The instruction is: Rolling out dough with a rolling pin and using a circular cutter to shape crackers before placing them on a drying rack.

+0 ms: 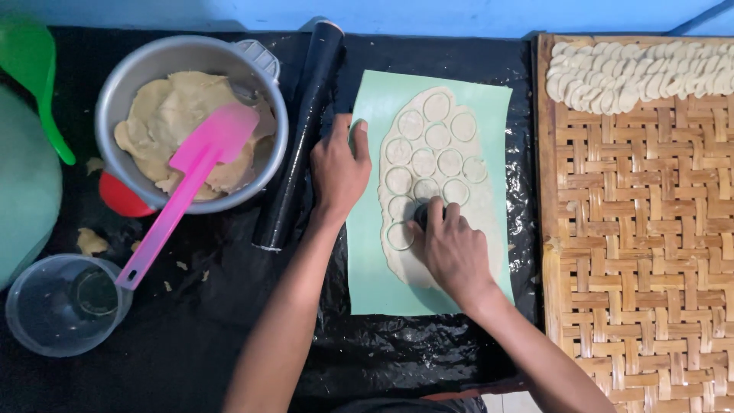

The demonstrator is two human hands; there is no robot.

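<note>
Both hands work over the dough sheet: our right hand (453,248) is clenched on a small dark round cutter (423,212), pressing it into the rolled dough sheet (432,180). Our left hand (340,164) lies flat and released, fingers spread, holding down the left edge of the pale green mat (489,99); it grasps nothing.

Nearest us, at lower left, we see a clear plastic cup (65,306); whether anything is in it we cannot tell. Dough crumbs (92,242) lie just beside it on the black plastic covering the desk (229,329).

The dough sheet rests on the green mat, mid-desk, marked with about a dozen cut circles in rows; the cutter sits at its lower middle. A black rolling pin (302,134) lies just left of the mat, beside our left hand.

Further left, a metal pot (264,92) holds a lump of tan dough (164,115), with a pink spatula (195,172) blade resting on the dough, its handle sticking out over the rim toward the cup. A red object (122,199) peeks from under the pot. A green spoon (34,69) sits far left.

On the right, a woven bamboo tray (642,229) carries rows of cut dough rounds (634,73) along its far edge.
</note>
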